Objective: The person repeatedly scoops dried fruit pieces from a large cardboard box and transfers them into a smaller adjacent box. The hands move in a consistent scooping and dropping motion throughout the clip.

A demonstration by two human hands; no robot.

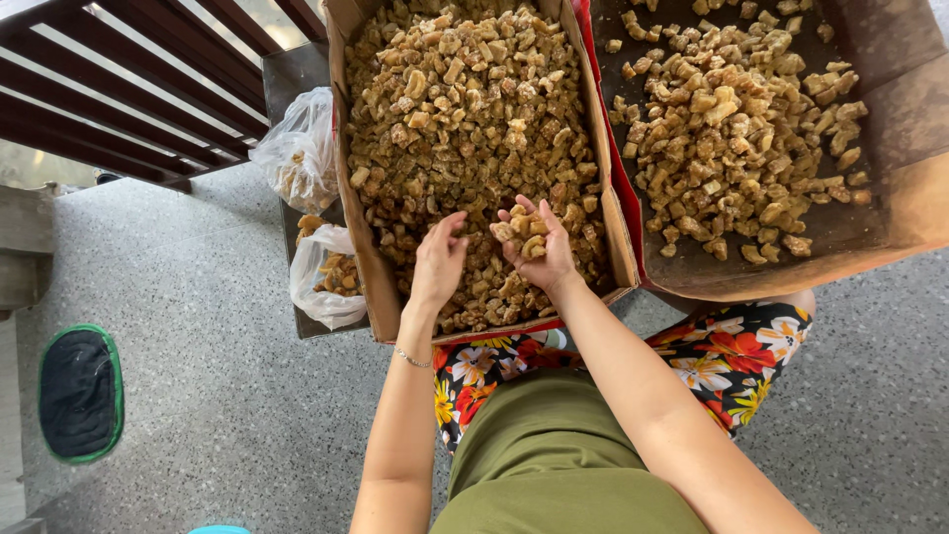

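Your right hand (pixel 539 247) is cupped palm-up around a small heap of brown sugary chunks (pixel 522 233), held low over the near end of the full cardboard box (pixel 372 259) so strays drop back in; your left hand (pixel 438 262) is beside it, fingers loosely curled down into the pile, gripping nothing I can make out. That box sits against your knees within easy reach. Beyond: a second, thinly filled box (pixel 895 168) to the right, two plastic bags (pixel 301 148) of chunks to the left.
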